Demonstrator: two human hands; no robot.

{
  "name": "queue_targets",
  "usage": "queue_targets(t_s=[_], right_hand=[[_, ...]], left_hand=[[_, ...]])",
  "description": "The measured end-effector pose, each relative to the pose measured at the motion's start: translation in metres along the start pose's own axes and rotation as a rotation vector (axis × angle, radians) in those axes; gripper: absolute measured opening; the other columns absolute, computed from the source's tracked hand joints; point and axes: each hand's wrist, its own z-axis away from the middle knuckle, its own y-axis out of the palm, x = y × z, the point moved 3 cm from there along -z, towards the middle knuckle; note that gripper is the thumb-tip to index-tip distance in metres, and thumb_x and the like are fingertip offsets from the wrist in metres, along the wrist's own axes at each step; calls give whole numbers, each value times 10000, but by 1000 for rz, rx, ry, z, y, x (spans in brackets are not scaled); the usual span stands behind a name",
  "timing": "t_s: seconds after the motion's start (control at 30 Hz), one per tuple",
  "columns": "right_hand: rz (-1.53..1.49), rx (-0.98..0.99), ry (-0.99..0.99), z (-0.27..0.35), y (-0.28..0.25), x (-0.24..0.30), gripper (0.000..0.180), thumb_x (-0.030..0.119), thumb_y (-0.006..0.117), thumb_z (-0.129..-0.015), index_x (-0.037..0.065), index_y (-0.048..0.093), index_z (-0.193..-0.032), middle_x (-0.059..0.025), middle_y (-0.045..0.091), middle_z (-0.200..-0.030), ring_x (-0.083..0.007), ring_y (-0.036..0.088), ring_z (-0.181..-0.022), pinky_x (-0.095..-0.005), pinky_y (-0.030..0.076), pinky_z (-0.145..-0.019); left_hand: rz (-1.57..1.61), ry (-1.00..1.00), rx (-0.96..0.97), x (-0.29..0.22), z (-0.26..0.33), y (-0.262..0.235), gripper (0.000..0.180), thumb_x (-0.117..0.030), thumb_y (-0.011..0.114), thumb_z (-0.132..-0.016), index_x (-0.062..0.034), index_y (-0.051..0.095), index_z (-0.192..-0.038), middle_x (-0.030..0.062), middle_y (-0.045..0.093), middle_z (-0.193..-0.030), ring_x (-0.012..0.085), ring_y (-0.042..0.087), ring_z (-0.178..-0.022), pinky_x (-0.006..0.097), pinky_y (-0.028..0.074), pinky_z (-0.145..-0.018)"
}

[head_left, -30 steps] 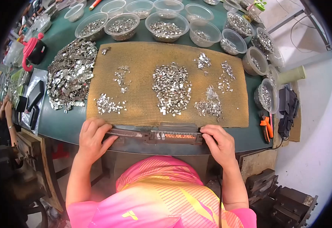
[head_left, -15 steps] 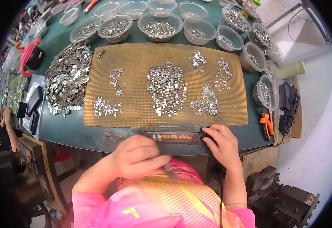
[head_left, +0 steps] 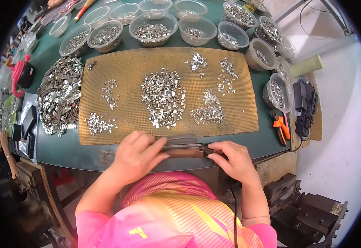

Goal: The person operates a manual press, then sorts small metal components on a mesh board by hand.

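From the head camera, here we are: the left hand [head_left: 138, 152], over the shirt [head_left: 176, 215] half a second ago, is now up at the left part of the metal fixture [head_left: 184, 152], slightly blurred. Its thumb and fingers sit narrowly parted across the bar; how firmly they press, we cannot tell. The right hand [head_left: 232, 160] keeps its pinch on the fixture's dark right end. The coppery slotted face we saw then now gives way to a narrow, plain brownish side.

We see a long, straight, dark bar, lying at the table's near edge, just beside the mat [head_left: 126, 66]. That mat is tan, ribbed and worn, dotted with shiny little pieces, the biggest pile [head_left: 164, 99] mid-mat. Left of it, a glittering heap [head_left: 60, 97] spreads thickly.

Around us, clear plastic bowls [head_left: 153, 43] arc across the green table [head_left: 52, 149]; orange-handled pliers [head_left: 281, 126] lie right, before a pale wall [head_left: 341, 124]
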Motion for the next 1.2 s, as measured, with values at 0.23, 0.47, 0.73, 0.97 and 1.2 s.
queue_targets(t_s=[0.23, 0.47, 0.73, 0.97, 1.2], right_hand=[[-153, 80, 29, -8, 9, 8, 272, 147, 797, -875, 53, 663, -1093, -105, 715, -881, -272, 703, -751, -356, 542, -651], [-260, 450, 236, 7, 9, 5, 562, 245, 745, -931, 115, 518, -1428, -122, 720, -918, -349, 715, -826, -421, 551, -718], [-264, 371, 148, -4, 3, -2, 613, 224, 796, -904, 130, 532, -1450, -73, 693, -867, -220, 685, -729, -340, 541, -692], [16, -126, -74, -86, -32, -15, 187, 171, 712, -942, 67, 742, -1095, -87, 731, -947, -282, 702, -871, -389, 552, -757], [373, -271, -148, -164, -8, -56, 140, 145, 712, -914, 91, 747, -1039, -53, 698, -961, -287, 657, -963, -422, 495, -888]], left_hand=[[-2, -169, 2, 10, 35, -4, 461, -255, 848, -744, -44, 736, -1139, 83, 637, -929, 287, 577, -801, 395, 491, -684], [133, -14, 36, 3, 39, -9, 413, -163, 871, -736, -27, 674, -1072, 97, 681, -996, 296, 655, -878, 391, 559, -710], [137, -53, 16, 6, 36, -3, 394, -190, 862, -767, -38, 675, -1078, 98, 660, -1004, 299, 645, -908, 395, 554, -759], [275, -128, 6, 11, 33, -12, 390, -227, 866, -780, -57, 699, -1088, 89, 664, -1007, 292, 632, -891, 392, 537, -744], [282, -158, -32, 16, 32, -10, 375, -219, 871, -778, -58, 714, -1079, 88, 671, -1015, 288, 628, -865, 381, 529, -733]])
